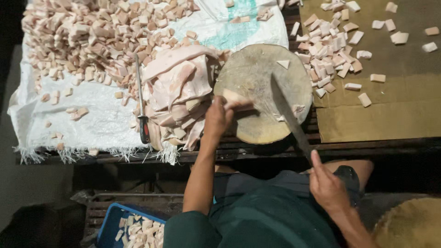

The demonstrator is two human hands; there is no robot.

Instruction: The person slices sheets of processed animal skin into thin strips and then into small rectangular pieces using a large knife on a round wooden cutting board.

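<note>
White sack cloth (92, 115) with cut pieces, sharpening steel (141, 98) at left. Left hand (217, 118) grips meat strip (236, 99) on round wooden block (257, 73). Knife (287, 115), long axis diagonal, tip up-left; right hand (327, 186) apparently closed on handle. Cardboard (381, 105) at right, dim surroundings.

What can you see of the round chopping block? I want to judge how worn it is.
The round chopping block is a thick slice of log, pale brown wood with a scarred, greyish, stained top. It lies flat on a dark slatted bench, between a heap of pork skin slabs and brown cardboard. The left hand presses a meat strip onto it. The long knife in the right hand lies across it. A few small cut pieces rest on top.
</note>
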